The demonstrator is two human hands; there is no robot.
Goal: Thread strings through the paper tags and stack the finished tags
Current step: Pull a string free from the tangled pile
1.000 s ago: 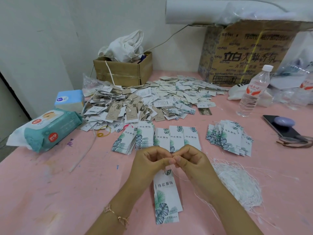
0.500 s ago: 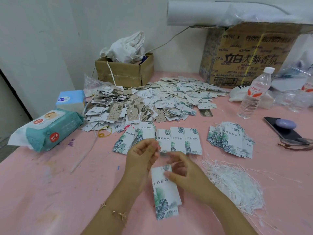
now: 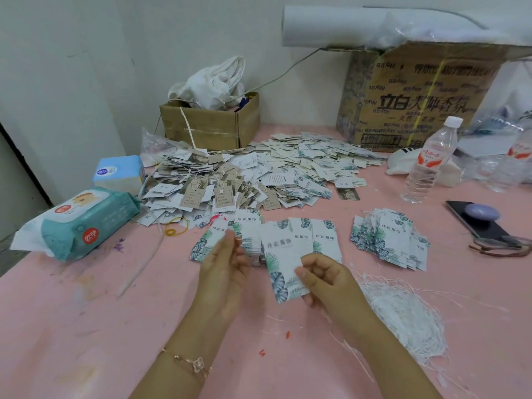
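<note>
The right hand point(image 3: 322, 276) pinched a leaf-printed tag point(image 3: 283, 254) by its lower edge, held up before the row of tags point(image 3: 319, 239). Whether the left hand point(image 3: 224, 269), raised beside it, held a string was unclear. Threading seemed underway, so next the string would need drawing through.

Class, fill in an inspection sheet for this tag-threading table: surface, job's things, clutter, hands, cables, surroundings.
Surface: pink table, stained, with stray bits of string on it.
Job's things: leaf-print tag held up off the table; row of tag stacks behind it; fanned stack to the right; white string bundle beside the right forearm; tag heap at the back.
Clutter: wet wipes pack, tissue pack, water bottle, phone, yellow rubber band, small carton, large carton.
Hands: right hand pinches the leaf-print tag; left hand is raised beside it, and whether it holds a string cannot be told.
Cables: grey cable runs along the wall towards the large carton.
Surroundings: white wall; paper roll on top of the large carton.
</note>
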